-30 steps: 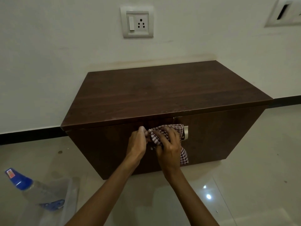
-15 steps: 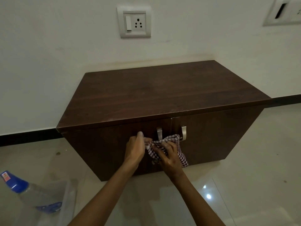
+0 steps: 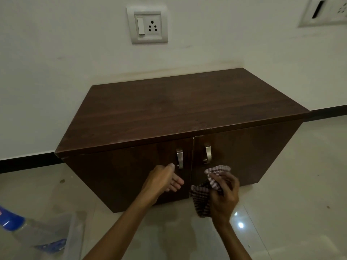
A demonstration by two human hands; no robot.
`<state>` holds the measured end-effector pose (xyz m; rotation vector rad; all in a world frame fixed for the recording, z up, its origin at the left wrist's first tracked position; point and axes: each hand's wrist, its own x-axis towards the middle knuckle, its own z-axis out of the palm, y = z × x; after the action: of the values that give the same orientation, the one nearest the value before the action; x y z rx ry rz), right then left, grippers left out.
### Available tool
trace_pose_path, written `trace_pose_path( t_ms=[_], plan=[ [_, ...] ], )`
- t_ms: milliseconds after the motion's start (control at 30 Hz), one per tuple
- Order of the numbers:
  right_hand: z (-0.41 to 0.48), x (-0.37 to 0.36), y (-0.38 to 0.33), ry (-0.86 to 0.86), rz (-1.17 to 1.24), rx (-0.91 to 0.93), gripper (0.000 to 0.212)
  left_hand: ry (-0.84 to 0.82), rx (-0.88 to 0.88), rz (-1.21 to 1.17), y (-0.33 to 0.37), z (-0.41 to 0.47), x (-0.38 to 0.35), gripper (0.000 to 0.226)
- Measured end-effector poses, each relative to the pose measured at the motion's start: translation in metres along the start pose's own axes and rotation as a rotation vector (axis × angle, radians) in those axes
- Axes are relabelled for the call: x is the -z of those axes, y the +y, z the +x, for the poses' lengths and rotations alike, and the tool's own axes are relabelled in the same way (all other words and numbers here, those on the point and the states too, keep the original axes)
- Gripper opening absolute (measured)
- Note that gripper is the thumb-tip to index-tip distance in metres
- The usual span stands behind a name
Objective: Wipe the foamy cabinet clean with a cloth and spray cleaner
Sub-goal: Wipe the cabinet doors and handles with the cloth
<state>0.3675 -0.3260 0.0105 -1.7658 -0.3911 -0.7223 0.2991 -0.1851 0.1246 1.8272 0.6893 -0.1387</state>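
A low dark-brown cabinet (image 3: 184, 107) stands against the white wall, with two doors and two metal handles (image 3: 179, 158). My right hand (image 3: 224, 196) grips a bunched checked cloth (image 3: 206, 192) in front of the right door, below its handle. My left hand (image 3: 165, 180) is empty with fingers spread, resting by the left door just under the left handle. No foam is visible on the wood.
A clear bottle with a blue cap (image 3: 28, 233) lies on the tiled floor at the bottom left. A switch-and-socket plate (image 3: 147, 25) is on the wall above the cabinet, another plate (image 3: 324, 12) at the top right.
The left hand has let go of the cloth and opened. The right hand has pulled the cloth down and right, off the handles, which are both uncovered now.
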Motion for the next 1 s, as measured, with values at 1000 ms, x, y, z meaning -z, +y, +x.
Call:
trace_pose_path(
  t_ms=[1000],
  plan=[
    [0.081, -0.001, -0.023, -0.128, -0.103, 0.384, 0.030, 0.096, -0.112, -0.567, 0.052, 0.016, -0.054, 0.044]
  ],
)
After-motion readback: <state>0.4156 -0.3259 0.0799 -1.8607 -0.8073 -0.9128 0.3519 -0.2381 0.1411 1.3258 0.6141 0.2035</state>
